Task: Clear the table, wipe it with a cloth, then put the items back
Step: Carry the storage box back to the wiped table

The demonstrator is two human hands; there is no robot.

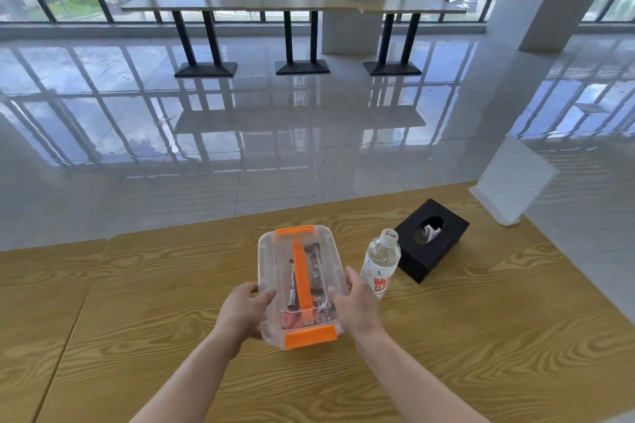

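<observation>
Left grip (pixel 245 311) and right grip (pixel 357 306) clasp the sides of the clear plastic box with orange handle (pixel 298 252), and a careless swing to the right may topple the clear water bottle (pixel 381 257) just beside.

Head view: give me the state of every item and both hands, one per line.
Storage box: lid on, orange handle flat, packets inside; lifted or resting, cannot tell.
Left hand: grips the box's left side.
Right hand: grips the box's right side.
Water bottle: upright, capped, on the table.
Tissue box: on the table, tissue poking out of its opening.
Sign stand: upright at the table's far right corner.
</observation>
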